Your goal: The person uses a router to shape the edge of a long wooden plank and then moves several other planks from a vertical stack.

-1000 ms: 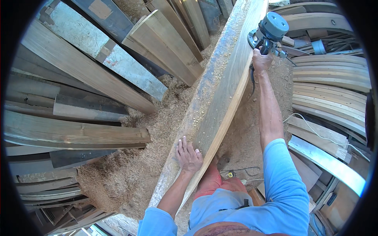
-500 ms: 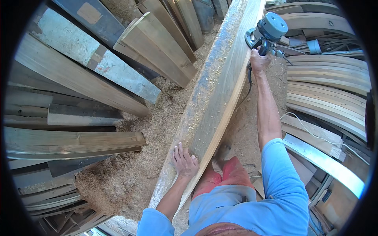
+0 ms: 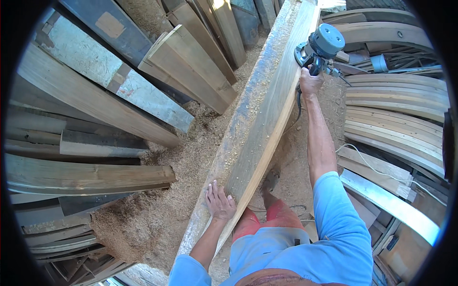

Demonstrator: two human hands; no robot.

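Observation:
A long wooden board (image 3: 260,131) lies along a narrow bench (image 3: 234,128) running from near me to the far right. My right hand (image 3: 311,82) is stretched far out and closed round the dark handle of a router (image 3: 326,41). The router stands near the board's far end, its base on the board's right edge and its guide rods jutting out to the right. My left hand (image 3: 221,204) lies flat on the near end of the board and bench, fingers spread. Wood chips are scattered over both surfaces.
Boards and planks (image 3: 191,66) lean at the left, above a floor covered with sawdust (image 3: 162,214). Curved wooden pieces (image 3: 393,124) are stacked at the right, with a white cord (image 3: 381,167) across the lower ones. The router's dark cord (image 3: 299,107) hangs beside the board.
The whole view has shifted a little, so most things sit slightly lower in the picture. Both hands keep their hold; any travel of the router along the board is too small to tell.

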